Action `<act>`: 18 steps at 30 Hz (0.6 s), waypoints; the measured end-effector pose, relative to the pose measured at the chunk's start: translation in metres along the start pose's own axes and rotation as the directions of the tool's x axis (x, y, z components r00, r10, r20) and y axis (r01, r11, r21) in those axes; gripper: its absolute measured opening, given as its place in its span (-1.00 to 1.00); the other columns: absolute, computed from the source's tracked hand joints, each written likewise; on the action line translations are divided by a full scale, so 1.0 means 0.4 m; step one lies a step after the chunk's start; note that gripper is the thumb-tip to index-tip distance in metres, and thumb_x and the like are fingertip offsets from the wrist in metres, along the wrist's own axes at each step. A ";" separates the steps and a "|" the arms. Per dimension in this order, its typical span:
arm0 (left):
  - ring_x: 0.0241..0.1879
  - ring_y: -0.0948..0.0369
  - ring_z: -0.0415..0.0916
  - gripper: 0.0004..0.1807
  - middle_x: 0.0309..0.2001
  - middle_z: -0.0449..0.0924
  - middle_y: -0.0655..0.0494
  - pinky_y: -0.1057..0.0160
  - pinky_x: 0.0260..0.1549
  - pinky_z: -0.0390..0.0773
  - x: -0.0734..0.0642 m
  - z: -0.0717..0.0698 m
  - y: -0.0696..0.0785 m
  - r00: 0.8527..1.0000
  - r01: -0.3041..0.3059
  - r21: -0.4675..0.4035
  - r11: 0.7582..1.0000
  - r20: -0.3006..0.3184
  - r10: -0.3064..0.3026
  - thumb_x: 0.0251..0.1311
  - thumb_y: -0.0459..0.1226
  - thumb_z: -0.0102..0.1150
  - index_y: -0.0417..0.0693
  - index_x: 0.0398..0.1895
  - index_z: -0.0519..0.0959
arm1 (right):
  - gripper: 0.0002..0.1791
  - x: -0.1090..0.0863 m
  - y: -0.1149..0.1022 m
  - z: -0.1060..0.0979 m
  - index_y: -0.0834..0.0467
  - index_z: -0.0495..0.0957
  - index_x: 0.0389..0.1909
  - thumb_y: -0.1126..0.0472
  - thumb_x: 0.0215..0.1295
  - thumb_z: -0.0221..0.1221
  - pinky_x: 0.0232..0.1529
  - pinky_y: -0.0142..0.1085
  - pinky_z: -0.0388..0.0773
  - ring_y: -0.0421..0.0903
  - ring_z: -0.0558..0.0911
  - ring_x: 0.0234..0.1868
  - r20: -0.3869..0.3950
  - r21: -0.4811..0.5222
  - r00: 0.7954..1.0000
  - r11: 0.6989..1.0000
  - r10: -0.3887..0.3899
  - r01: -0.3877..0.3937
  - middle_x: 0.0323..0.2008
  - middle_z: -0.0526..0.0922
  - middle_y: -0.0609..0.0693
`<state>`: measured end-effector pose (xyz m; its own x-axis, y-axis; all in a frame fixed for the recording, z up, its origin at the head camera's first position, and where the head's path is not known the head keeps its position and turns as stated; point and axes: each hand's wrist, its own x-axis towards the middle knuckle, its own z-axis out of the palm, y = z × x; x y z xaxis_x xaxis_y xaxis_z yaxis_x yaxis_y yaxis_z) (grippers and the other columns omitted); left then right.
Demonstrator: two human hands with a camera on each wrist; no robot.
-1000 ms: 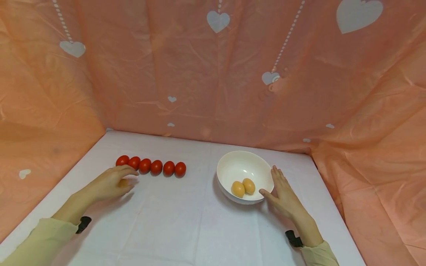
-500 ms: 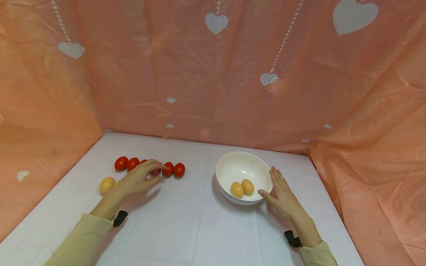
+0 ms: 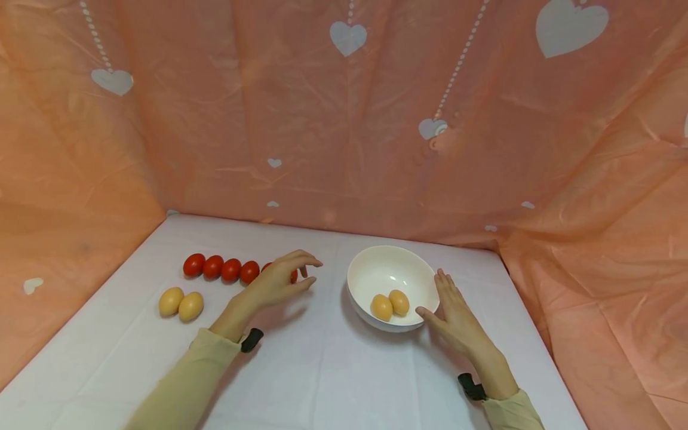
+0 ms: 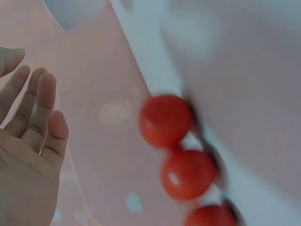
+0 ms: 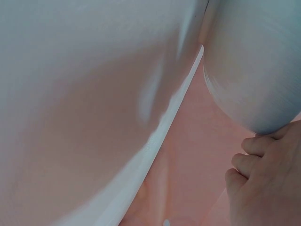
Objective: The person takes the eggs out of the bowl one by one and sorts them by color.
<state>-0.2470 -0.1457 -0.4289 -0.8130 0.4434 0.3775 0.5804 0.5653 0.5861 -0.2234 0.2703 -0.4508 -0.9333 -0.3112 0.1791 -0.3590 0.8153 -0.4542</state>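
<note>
My left hand hovers over the right end of a row of several smooth red egg-shaped things, partly hiding the last ones. Its fingers are loosely bent, and the left wrist view shows the palm bare. Two yellow egg-shaped things lie side by side in front of the row's left end. A white bowl stands to the right with two more yellow egg-shaped things in it. At its right side my right hand holds the rim, thumb over the edge, fingers along the outer wall.
A white cloth covers the table. Orange-pink sheets with white hearts hang behind and at both sides, close to the table's edges. Dark wrist bands sit on both wrists.
My left hand has let go of a yellow egg-shaped thing beside another and moved right across the red row. My right hand and the bowl have stayed in place.
</note>
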 end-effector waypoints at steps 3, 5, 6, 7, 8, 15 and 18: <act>-0.11 0.23 0.55 -0.65 0.12 0.62 0.19 0.20 -0.21 0.61 0.039 0.028 0.024 0.998 -0.055 -0.014 0.998 0.009 0.055 0.34 -0.29 0.35 0.00 0.17 0.65 | 0.07 -0.001 0.001 -0.001 0.42 -0.09 0.61 -0.20 0.47 0.18 0.56 0.25 -0.10 0.34 -0.11 0.63 0.000 -0.003 1.000 1.000 0.004 -0.004 0.64 -0.10 0.31; -0.11 0.26 0.54 -0.65 0.12 0.62 0.19 0.20 -0.21 0.62 0.063 0.047 0.041 0.996 -0.083 -0.023 0.996 0.022 0.084 0.35 -0.28 0.35 -0.02 0.18 0.65 | 0.07 -0.001 0.002 -0.001 0.42 -0.10 0.61 -0.20 0.48 0.18 0.56 0.25 -0.11 0.34 -0.12 0.64 0.003 -0.003 1.000 1.000 0.007 -0.007 0.65 -0.11 0.31; -0.11 0.26 0.54 -0.65 0.12 0.62 0.18 0.18 -0.22 0.63 0.075 0.058 0.050 0.995 -0.093 -0.028 0.995 0.031 0.094 0.35 -0.28 0.35 -0.04 0.18 0.65 | 0.07 -0.001 0.003 -0.001 0.42 -0.10 0.61 -0.20 0.48 0.18 0.56 0.26 -0.10 0.34 -0.12 0.64 0.003 -0.004 1.000 1.000 0.007 -0.007 0.64 -0.11 0.32; -0.11 0.26 0.54 -0.64 0.12 0.63 0.16 0.15 -0.23 0.65 0.086 0.066 0.060 0.994 -0.096 -0.038 0.995 0.043 0.098 0.35 -0.27 0.34 -0.06 0.19 0.65 | 0.07 -0.001 0.003 -0.001 0.43 -0.09 0.61 -0.20 0.47 0.18 0.56 0.26 -0.10 0.34 -0.12 0.63 0.004 -0.004 1.000 1.000 0.007 -0.007 0.64 -0.10 0.32; -0.10 0.26 0.53 -0.64 0.12 0.62 0.16 0.12 -0.22 0.66 0.097 0.076 0.069 0.994 -0.094 -0.045 0.995 0.057 0.097 0.36 -0.27 0.34 -0.07 0.19 0.64 | 0.07 -0.001 0.004 -0.001 0.43 -0.09 0.61 -0.20 0.47 0.18 0.56 0.26 -0.10 0.34 -0.12 0.63 0.004 -0.005 1.000 1.000 0.007 -0.007 0.64 -0.10 0.32; -0.11 0.25 0.52 -0.62 0.13 0.62 0.13 0.17 -0.18 0.65 0.171 0.141 0.123 0.981 -0.109 -0.058 0.992 0.152 0.116 0.36 -0.26 0.33 -0.10 0.22 0.63 | 0.07 0.002 0.004 0.000 0.41 -0.08 0.62 -0.22 0.47 0.18 0.56 0.25 -0.10 0.35 -0.11 0.63 0.004 0.003 1.000 1.000 0.007 -0.007 0.65 -0.11 0.30; -0.13 0.24 0.54 -0.64 0.11 0.64 0.10 0.19 -0.15 0.63 0.201 0.167 0.142 0.969 -0.148 -0.039 0.988 0.193 0.152 0.37 -0.26 0.32 -0.12 0.20 0.64 | 0.07 0.003 0.003 -0.001 0.42 -0.08 0.61 -0.21 0.47 0.18 0.56 0.25 -0.09 0.34 -0.11 0.63 0.006 0.004 1.000 1.000 0.002 -0.002 0.65 -0.10 0.31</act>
<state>-0.2761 -0.0314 -0.4131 -0.6906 0.6499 0.3173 0.6918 0.4658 0.5518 -0.2250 0.2710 -0.4507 -0.9340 -0.3126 0.1728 -0.3572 0.8138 -0.4584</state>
